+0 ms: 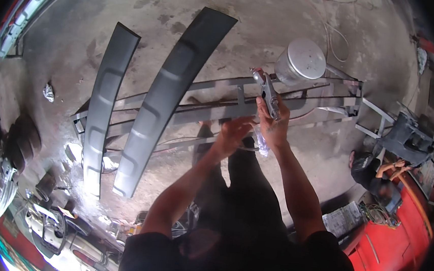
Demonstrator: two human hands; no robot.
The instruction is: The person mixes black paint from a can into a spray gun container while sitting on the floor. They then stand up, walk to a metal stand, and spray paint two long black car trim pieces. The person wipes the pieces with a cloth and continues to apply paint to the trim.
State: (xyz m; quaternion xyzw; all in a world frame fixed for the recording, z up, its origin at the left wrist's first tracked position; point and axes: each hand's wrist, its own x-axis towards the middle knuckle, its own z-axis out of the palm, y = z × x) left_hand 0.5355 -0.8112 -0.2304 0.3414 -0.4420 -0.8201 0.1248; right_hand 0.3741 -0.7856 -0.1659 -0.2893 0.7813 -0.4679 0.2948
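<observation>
My right hand point(274, 120) is wrapped round the handle of a metal spray gun point(269, 96), held above a long metal frame. A round silver paint cup point(304, 61) with a lid sits beside the gun and appears joined to it. Close by, to the left and just below the handle, is my left hand point(233, 136), its fingers loosely bent and apart, with nothing visible in them. Two long, curved, dark grey panels lie across the frame on the left: a narrower panel point(109, 91) and a wider panel point(172, 91), both with shallow raised shapes.
The metal frame point(209, 108) stretches across in front of my legs. A hose point(337, 35) trails over the concrete floor point(151, 3). At the right, another person point(376, 178) crouches by a dark part point(408, 138) and a red panel point(392, 246). Vehicle parts point(56, 230) crowd the lower left.
</observation>
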